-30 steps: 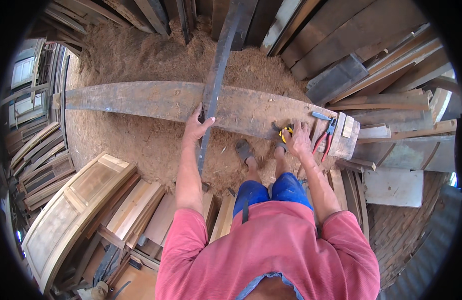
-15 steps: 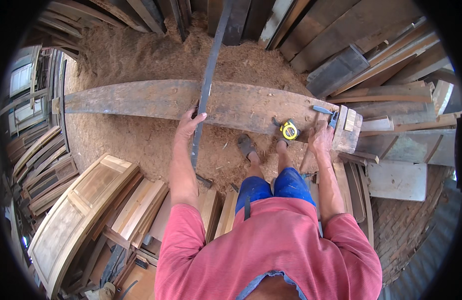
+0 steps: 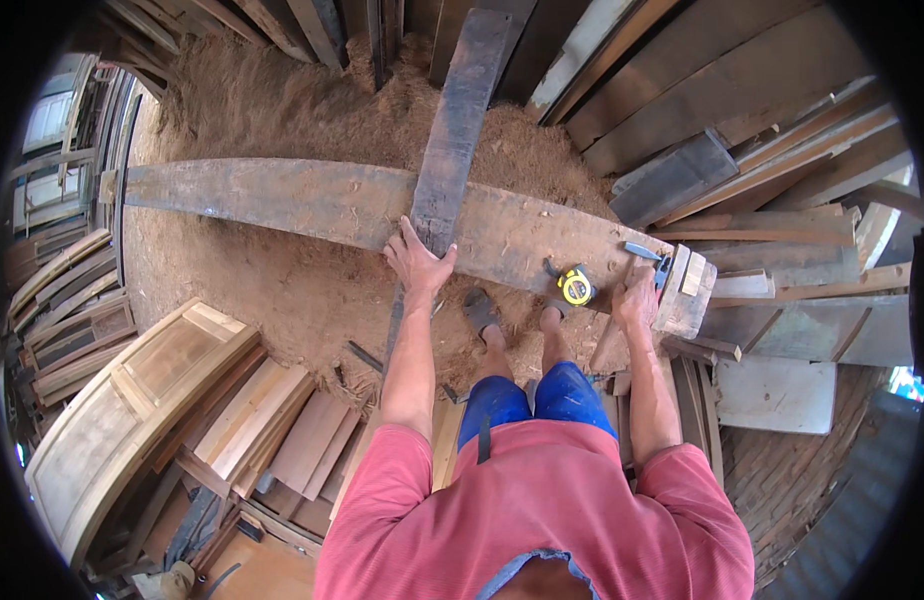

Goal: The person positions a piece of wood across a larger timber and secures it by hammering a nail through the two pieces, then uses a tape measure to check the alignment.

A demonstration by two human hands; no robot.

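My left hand grips a long dark plank with fingers spread over its wide face. The plank lies crosswise over a long grey weathered board that spans a sawdust floor. My right hand rests with curled fingers at the board's right end, beside a stack of short wood blocks; what lies under it is hidden. A yellow tape measure sits on the board just left of that hand, and a blue-handled tool lies just above it. My sandalled feet stand close to the board.
Sawdust covers the ground behind the board. Dark planks and beams lean at the back and right. Panelled doors and pale boards are stacked at the lower left. A pale slab lies at the right.
The dark plank has turned from edge-on to showing its wide face, and my left hand has shifted onto it. My right hand left the tape measure and moved to the board's right end.
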